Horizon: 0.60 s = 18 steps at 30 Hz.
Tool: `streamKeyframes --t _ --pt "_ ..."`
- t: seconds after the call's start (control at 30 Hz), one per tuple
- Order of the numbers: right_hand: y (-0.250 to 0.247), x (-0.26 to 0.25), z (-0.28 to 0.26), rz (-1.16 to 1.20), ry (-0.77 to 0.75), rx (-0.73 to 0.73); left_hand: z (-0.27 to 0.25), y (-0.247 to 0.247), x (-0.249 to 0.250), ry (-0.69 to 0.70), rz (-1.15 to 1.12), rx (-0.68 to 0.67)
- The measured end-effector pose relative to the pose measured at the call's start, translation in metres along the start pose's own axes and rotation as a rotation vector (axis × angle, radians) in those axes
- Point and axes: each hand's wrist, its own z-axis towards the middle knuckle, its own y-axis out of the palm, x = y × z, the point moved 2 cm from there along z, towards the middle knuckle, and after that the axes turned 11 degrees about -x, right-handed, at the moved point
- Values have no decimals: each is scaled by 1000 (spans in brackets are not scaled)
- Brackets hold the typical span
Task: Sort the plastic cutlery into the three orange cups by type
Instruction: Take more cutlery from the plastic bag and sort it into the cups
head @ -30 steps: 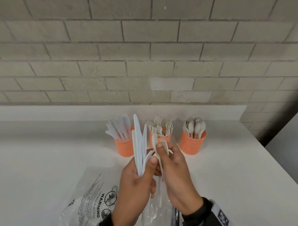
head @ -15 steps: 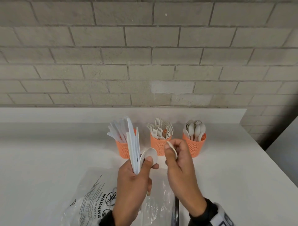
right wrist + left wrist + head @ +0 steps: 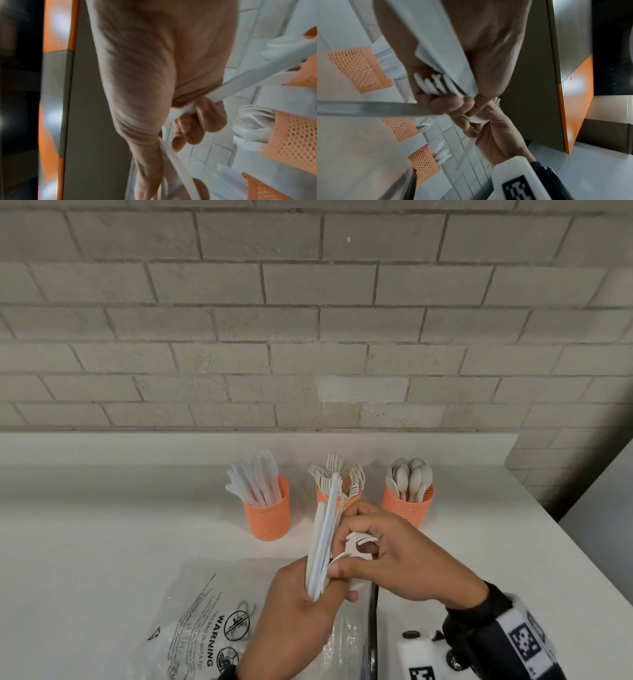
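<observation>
A bundle of white plastic cutlery [image 3: 323, 542] stands nearly upright in the left hand [image 3: 298, 616], whose fingers and thumb are curled round its lower ends above the white counter [image 3: 102, 542]; the long flat pieces fan upward in front of the middle cup. The right hand [image 3: 399, 559] meets the bundle from the right, its fingertips pinching a white fork [image 3: 359, 542] whose tines show between the fingers; the left wrist view shows the same fork tines [image 3: 495, 102] poking out past the knuckles. Behind the hands three orange perforated cups stand in a row, apart from one another: the left cup [image 3: 268, 517] holds knives, the middle cup [image 3: 329, 498] holds forks and is partly hidden by the bundle, and the right cup [image 3: 407, 506] holds spoons. A clear plastic bag [image 3: 205, 611] printed with a warning lies flat on the counter under the left hand. A grey brick wall [image 3: 308, 320] rises behind the counter.
</observation>
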Motion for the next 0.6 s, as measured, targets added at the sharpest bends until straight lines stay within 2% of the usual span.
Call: streamKeyframes --t 0.17,0.27,0.37,0.47,0.6 --pt "-2 0 3 91 -36 4 -1 0 -2 -13 27 24" --pt "-6 -2 6 159 -87 105 0 -2 -6 -36 76 18" --pt "-20 -5 9 292 -54 259 -1 -4 -11 -65 98 3" --pt "-36 -6 14 367 -69 338 -2 -8 -14 -88 33 13" --pt "-40 -6 26 347 -95 327 -1 -14 -14 -105 -68 17"
